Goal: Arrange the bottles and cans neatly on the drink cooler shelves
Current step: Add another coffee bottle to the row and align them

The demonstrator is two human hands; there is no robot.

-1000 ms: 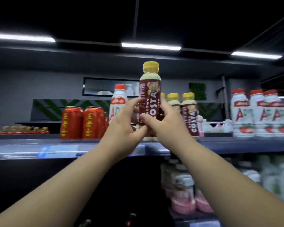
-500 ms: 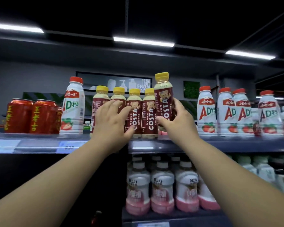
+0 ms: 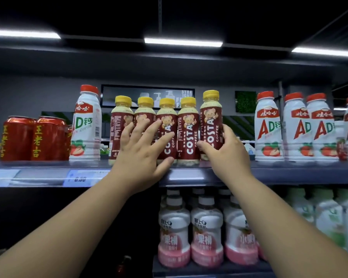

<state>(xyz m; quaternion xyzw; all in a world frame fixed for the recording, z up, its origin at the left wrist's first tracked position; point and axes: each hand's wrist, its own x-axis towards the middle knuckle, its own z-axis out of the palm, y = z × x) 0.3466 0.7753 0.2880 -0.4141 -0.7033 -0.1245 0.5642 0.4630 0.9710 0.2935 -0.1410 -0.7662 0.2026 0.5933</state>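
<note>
Several brown Costa coffee bottles (image 3: 188,131) with yellow caps stand in a row on the upper shelf (image 3: 189,174). My right hand (image 3: 224,151) is shut on the rightmost Costa bottle (image 3: 211,117), which sits slightly higher than the row, at its right end. My left hand (image 3: 143,153) lies open with fingers spread against the fronts of the row's middle bottles, hiding their lower labels.
Red cans (image 3: 34,138) and one white AD bottle (image 3: 86,125) stand left of the row. Several white AD bottles (image 3: 295,127) stand to the right, with a gap between. Pink-bottomed bottles (image 3: 206,233) and pale green ones (image 3: 329,217) fill the lower shelf.
My right hand has carried the Costa bottle down and right to the end of the row. My left hand let go of it and now rests spread on the row.
</note>
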